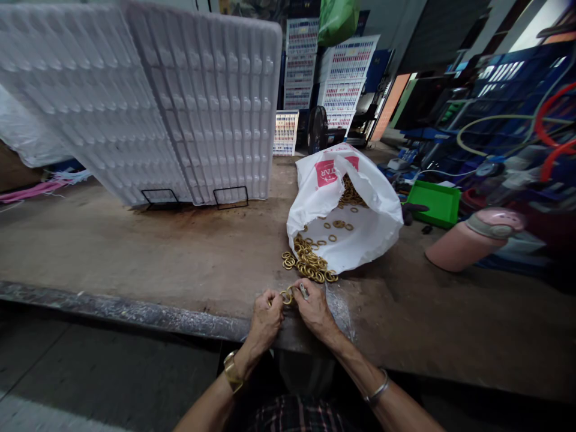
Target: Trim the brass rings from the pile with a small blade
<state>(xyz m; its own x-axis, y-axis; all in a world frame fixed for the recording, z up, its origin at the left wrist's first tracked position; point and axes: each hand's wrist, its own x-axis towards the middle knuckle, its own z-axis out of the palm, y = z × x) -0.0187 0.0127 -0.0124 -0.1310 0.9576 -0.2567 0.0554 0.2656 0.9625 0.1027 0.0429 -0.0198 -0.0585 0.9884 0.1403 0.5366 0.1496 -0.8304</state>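
My left hand (265, 317) and my right hand (314, 309) meet near the table's front edge, both with fingers closed. Between them is a gold-coloured ring (287, 297), pinched by the left fingers, with the right fingertips at its other side. A small greyish metal tool (303, 291) pokes out of my right hand; its kind is unclear. Just beyond my fingers lies a pile of gold-coloured rings (311, 262). It spills from the mouth of a white plastic sack (369, 243) with red print, which lies on its side with more rings inside.
Ribbed translucent plastic trays (216, 108) stand upright in black wire holders (231, 197) at the left. A pink bottle (468, 243) and a green tray (434, 203) are at the right. White crates (344, 78) are stacked behind the wooden table (135, 258).
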